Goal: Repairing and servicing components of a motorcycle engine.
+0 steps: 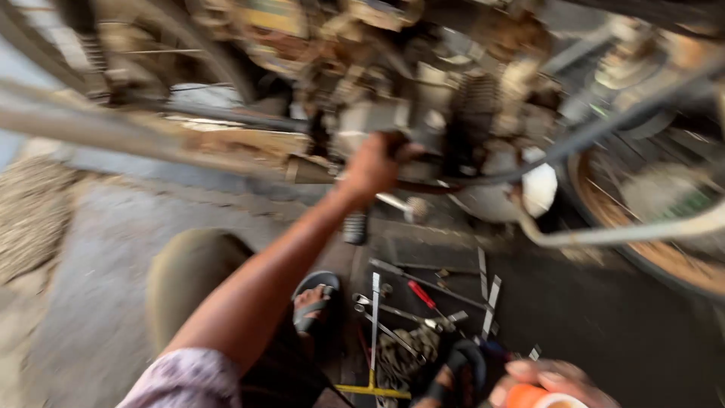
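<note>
At about nine o'clock in the head view lies a patch of grey concrete floor (98, 287), with a blurred pale metal bar (91, 128) slanting across above it toward ten o'clock. Low at seven o'clock a bent knee in olive trousers (189, 272) rises, and beside it the patterned sleeve (189, 381) of the left arm, which stretches up toward the centre. The left hand (374, 166), near twelve o'clock of the centre, is closed around a dark part on the motorcycle engine (453, 113); the blur hides exactly what that part is. Just below the hand, at six o'clock from it, a black ribbed footpeg (355, 227) hangs. Lower, at six o'clock of the frame, a sandalled foot (313, 302) rests on the ground, and just right of it a scatter of spanners (400, 317) and a red-handled screwdriver (421, 295) lies on the dark floor, with a yellow bar (374, 391) at the bottom edge. At five o'clock the right hand (547, 381) is clamped on an orange tube-like object (532, 397), well apart from the left hand. At three o'clock a spoked wheel (649, 227) with a rusty rim fills the edge.
</note>
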